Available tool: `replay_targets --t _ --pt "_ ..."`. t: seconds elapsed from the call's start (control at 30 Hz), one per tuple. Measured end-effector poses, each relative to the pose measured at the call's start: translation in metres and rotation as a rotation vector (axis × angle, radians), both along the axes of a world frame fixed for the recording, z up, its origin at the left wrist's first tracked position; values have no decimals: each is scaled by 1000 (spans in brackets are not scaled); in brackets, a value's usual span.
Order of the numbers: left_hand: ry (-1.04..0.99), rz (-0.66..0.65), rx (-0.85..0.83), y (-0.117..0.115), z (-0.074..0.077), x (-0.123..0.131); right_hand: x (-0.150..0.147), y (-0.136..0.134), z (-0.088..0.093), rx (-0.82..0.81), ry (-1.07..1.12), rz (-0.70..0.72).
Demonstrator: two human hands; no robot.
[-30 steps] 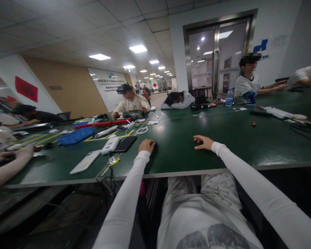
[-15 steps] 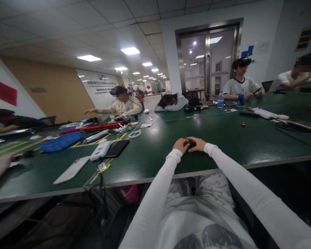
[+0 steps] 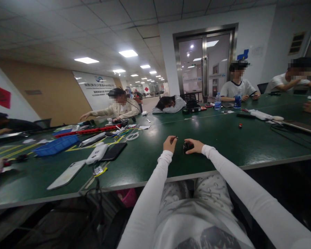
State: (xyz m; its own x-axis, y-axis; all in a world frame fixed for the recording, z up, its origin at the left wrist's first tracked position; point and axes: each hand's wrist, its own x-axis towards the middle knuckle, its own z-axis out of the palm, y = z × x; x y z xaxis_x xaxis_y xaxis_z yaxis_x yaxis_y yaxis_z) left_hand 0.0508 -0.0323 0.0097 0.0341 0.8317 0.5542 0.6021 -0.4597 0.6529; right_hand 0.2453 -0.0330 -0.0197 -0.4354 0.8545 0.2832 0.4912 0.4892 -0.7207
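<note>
Over the green table, my right hand (image 3: 196, 146) is closed around a small black object (image 3: 187, 146), rounded and partly hidden by the fingers; its exact kind is too small to make out. A short way to its left, my left hand (image 3: 169, 143) pinches a small dark piece (image 3: 175, 138) between thumb and fingertips. A gap of bare tabletop separates the two hands. Both forearms wear white sleeves and reach in over the table's front edge.
On the left lie a white phone (image 3: 66, 174), a white device (image 3: 96, 153), a black phone-like slab (image 3: 114, 151) and a blue tray (image 3: 56, 145). A cable coil (image 3: 132, 136) is behind them. Bottles (image 3: 217, 102) stand at the back right. Several people sit around the table (image 3: 209, 131).
My hands were together on the black object; now they are apart. The left hand has moved left with a small dark piece, while the right keeps the black object.
</note>
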Motion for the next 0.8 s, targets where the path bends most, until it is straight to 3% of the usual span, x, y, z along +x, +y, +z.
replay_targets --t 0.17,0.27,0.6,0.8 --pt "-235 170 71 3 8 -14 2 2 0 -13 -6 21" --pt "-245 138 101 -1 9 -12 2 2 -1 -12 -6 17" --pt "384 -331 -35 -24 -1 21 -1 2 -4 50 2 -37" --pt "511 -293 -13 -17 -5 11 -1 2 -4 20 21 -9"
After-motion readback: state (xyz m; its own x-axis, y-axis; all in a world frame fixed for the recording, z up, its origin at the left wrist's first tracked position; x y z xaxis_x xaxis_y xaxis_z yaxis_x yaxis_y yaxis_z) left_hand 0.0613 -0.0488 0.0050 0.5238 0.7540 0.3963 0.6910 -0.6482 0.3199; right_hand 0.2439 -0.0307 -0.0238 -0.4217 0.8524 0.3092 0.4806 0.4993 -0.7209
